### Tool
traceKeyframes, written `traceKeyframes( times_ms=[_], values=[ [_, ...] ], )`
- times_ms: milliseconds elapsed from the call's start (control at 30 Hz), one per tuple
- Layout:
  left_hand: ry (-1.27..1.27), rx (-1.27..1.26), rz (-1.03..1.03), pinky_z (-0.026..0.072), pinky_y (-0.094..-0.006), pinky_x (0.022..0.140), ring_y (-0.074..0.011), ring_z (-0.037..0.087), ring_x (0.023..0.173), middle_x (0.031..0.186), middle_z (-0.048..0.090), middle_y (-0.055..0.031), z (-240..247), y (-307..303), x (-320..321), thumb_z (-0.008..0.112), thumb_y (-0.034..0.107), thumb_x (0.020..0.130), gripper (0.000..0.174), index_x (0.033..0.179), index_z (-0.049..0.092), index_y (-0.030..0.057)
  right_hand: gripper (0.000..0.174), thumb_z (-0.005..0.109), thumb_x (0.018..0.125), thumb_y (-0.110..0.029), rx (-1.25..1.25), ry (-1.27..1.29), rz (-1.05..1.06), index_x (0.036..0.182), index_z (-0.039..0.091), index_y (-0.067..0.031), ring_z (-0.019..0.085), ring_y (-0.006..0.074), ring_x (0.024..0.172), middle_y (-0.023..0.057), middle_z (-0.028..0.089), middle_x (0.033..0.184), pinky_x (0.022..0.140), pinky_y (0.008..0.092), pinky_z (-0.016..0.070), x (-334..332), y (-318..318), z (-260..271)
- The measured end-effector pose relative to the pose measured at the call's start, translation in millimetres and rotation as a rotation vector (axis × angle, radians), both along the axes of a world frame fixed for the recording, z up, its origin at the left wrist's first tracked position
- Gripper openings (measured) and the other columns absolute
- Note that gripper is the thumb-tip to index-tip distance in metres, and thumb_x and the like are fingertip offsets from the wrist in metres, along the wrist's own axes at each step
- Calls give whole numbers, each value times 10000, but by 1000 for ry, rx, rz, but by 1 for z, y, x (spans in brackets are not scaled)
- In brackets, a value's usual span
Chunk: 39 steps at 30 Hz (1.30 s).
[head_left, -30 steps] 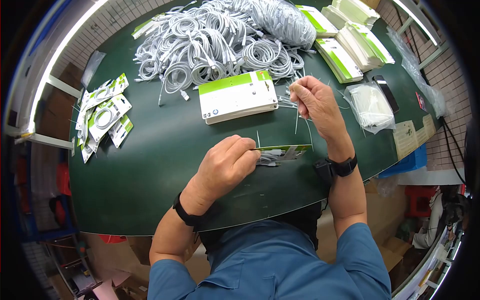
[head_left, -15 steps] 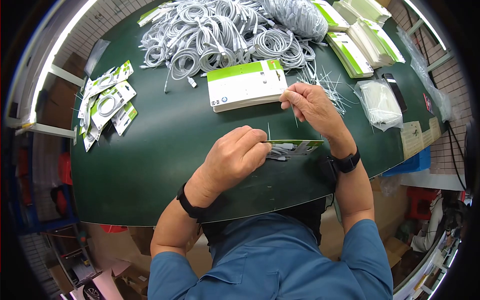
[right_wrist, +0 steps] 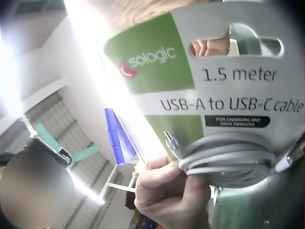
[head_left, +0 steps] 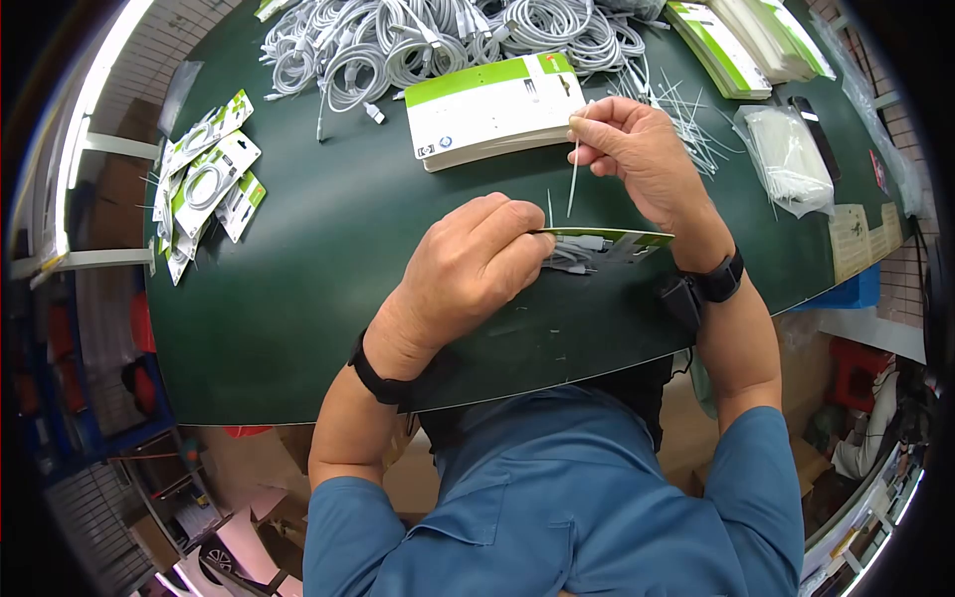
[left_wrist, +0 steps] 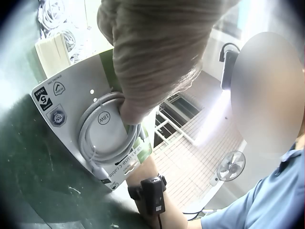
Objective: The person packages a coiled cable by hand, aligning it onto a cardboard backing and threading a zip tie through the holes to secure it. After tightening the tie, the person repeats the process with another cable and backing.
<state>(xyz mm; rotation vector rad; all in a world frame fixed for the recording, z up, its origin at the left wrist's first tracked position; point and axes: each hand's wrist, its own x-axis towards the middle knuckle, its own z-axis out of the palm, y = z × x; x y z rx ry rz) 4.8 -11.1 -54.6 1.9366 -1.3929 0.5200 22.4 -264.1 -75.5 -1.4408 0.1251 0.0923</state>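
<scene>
My left hand (head_left: 473, 254) grips a green-and-white packaging card (right_wrist: 243, 88), its fingers and thumb over a coiled grey USB cable (right_wrist: 228, 157) on the card's front. The card is held almost edge-on to the head view, above the table near me. A thin white cable tie (head_left: 549, 207) pokes up behind the card beside my left fingers. Between thumb and forefinger, my right hand (head_left: 652, 159) pinches another cable tie (head_left: 572, 184), which hangs downward beyond the card. The right hand overlaps the right end of a stack of cards (head_left: 497, 111) in the head view.
Coiled grey cables (head_left: 398, 45) are heaped at the back. Loose cable ties (head_left: 696, 124) lie right of the card stack, near a bag of ties (head_left: 786, 159) and a black phone (head_left: 816, 137). Carded cables (head_left: 204, 184) pile up at left; more card stacks (head_left: 721, 50) stand back right.
My right hand has moved left from beside the loose ties to the card stack's right end, bringing a cable tie. My left hand keeps its hold on the card. The head view has tilted downward.
</scene>
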Motion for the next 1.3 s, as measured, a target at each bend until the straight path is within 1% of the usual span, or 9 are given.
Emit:
traceKeyframes(
  times_ms=[133,533,733,833,933,1033,1133,1233,1300],
  values=[
    [-4,5,5,575,-363,628,-255,681,740,937,688,-98,-2,0,0,860,-61,707,267,886,675,10,176,789,1006,-164,8,6,63,1072,746,-6,749,90,810,49,768,937,701,194,591,-1,5,-6],
    [0,20,15,580,-361,635,-252,690,747,917,689,-89,-1,-1,-2,862,-60,705,269,875,671,24,180,786,982,-141,-137,-7,67,1053,756,22,746,85,804,64,767,922,717,196,596,-11,11,0],
    [10,19,13,583,-361,643,-253,692,751,916,691,-86,-1,0,-3,859,-60,715,267,865,657,30,175,792,975,-139,-129,-18,91,1042,760,19,743,83,787,62,764,902,718,192,593,-13,13,-1],
    [2,13,13,584,-362,643,-254,691,751,916,691,-84,-2,0,-2,859,-59,716,269,867,656,31,141,777,1005,-162,-161,11,126,1032,755,-25,729,51,805,8,743,912,712,173,565,-12,13,-3],
    [0,14,16,584,-363,642,-255,690,751,916,692,-83,-2,0,-3,859,-59,717,270,870,655,31,168,790,970,-130,-139,19,122,1037,767,22,735,81,769,57,756,861,704,199,587,-13,16,-4],
    [1,10,16,585,-364,641,-255,690,750,916,692,-83,-1,0,-2,859,-58,719,270,871,655,31,167,785,971,-125,-195,10,148,1042,766,25,731,81,757,52,753,841,696,203,584,-13,17,-2],
    [5,6,12,585,-362,639,-255,689,748,916,693,-83,-1,0,-2,859,-58,718,269,870,656,32,171,791,967,-123,-176,0,195,1048,763,25,719,82,737,51,758,863,684,204,576,-12,18,-3],
    [9,6,14,587,-359,639,-250,692,748,917,697,-80,-1,1,-2,857,-58,711,270,869,659,35,157,793,964,-112,-73,-6,296,1051,763,15,703,76,746,40,761,895,690,208,567,-14,19,2],
    [4,6,24,590,-356,639,-246,696,749,919,702,-77,-1,0,-2,857,-57,704,271,868,663,37,143,795,965,-112,31,-3,473,1044,763,3,696,72,764,33,762,913,700,209,564,-13,17,1]
  ],
)
